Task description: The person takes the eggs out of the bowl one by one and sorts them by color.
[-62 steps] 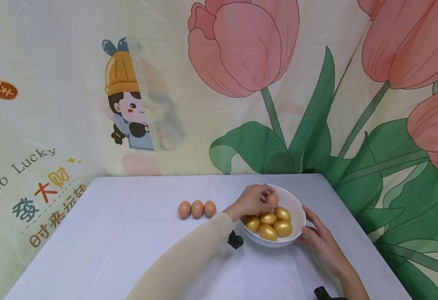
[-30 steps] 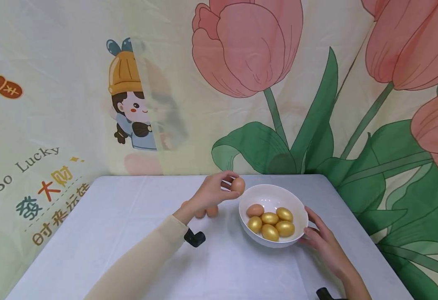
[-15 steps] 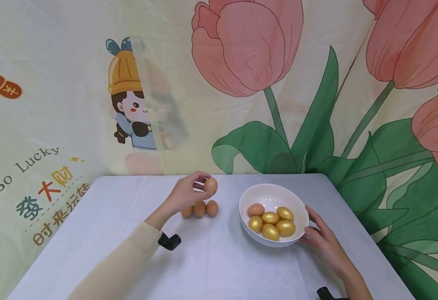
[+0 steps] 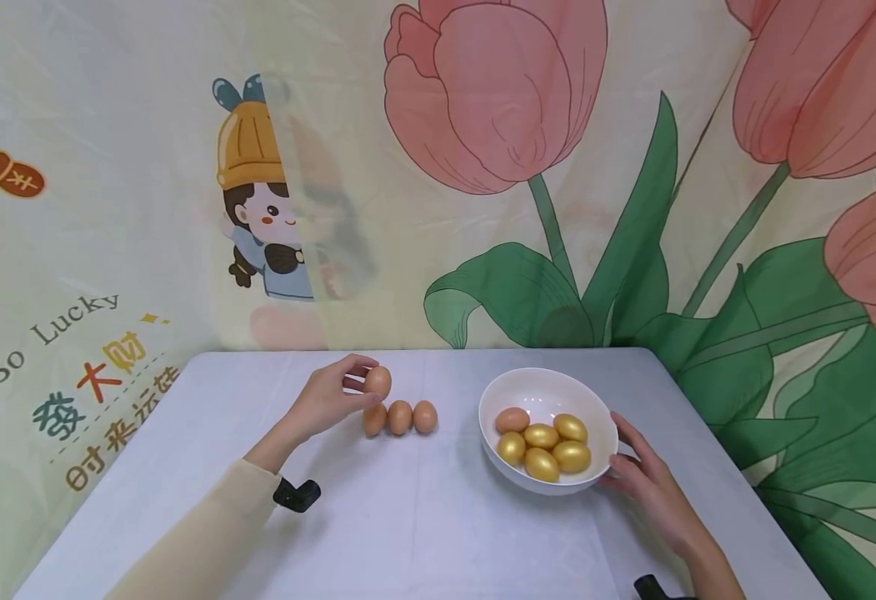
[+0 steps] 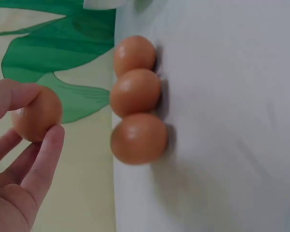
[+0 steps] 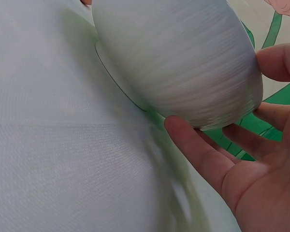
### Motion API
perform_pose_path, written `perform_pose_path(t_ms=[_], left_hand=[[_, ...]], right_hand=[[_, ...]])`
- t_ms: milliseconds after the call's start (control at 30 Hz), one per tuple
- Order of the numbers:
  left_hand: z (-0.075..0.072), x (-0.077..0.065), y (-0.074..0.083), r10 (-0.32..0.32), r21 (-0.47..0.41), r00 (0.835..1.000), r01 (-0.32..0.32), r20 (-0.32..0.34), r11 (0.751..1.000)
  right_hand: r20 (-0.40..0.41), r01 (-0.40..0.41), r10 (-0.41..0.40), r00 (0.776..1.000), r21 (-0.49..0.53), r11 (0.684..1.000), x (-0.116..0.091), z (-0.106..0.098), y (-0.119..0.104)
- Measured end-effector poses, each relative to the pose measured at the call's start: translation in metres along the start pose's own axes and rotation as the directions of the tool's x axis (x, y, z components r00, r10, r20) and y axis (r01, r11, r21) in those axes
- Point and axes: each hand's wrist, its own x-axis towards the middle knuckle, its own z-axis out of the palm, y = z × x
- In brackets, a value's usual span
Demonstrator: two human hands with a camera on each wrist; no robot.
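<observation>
My left hand [image 4: 330, 396] holds a brown egg [image 4: 377, 382] between thumb and fingers, raised behind the left end of a row of three brown eggs [image 4: 399, 417] on the table. In the left wrist view, that held egg [image 5: 37, 115] is off the surface, apart from the row. Farther right stands a white bowl [image 4: 503, 388] with several golden eggs [image 4: 540, 436] and one brown egg [image 4: 513, 419] inside. My right hand [image 4: 651, 479] holds the bowl at its right side. The right wrist view has its fingers [image 6: 198, 154] spread along the bowl's outer wall [image 6: 179, 53].
A white cloth covers the table [image 4: 407, 525], whose far edge meets a printed backdrop [image 4: 362, 167] with tulips and a cartoon figure. Black devices [image 4: 297, 495] are worn at both wrists.
My left hand has lifted a brown egg out of the bowl and carried it left, past the row of three. My right hand stays at the bowl, which has barely moved.
</observation>
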Motion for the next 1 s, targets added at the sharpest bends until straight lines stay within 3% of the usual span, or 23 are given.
perform_pose_path(t_ms=[400,767,1000], left_hand=[[-0.017,-0.017,-0.042,-0.040,0.055,0.999,0.042,-0.035,0.998],[-0.013,-0.022,-0.063,-0.116,0.038,0.993,0.116,-0.015,0.992],[-0.009,-0.026,-0.067,-0.156,0.038,0.988,0.156,0.008,0.987]], right_hand=[[0.003,0.026,-0.026,1.000,0.007,1.000,0.000,0.001,0.003],[0.005,0.023,-0.023,1.000,0.014,1.000,-0.002,-0.001,0.002],[0.009,0.030,-0.031,0.999,0.024,0.999,-0.001,0.000,0.002]])
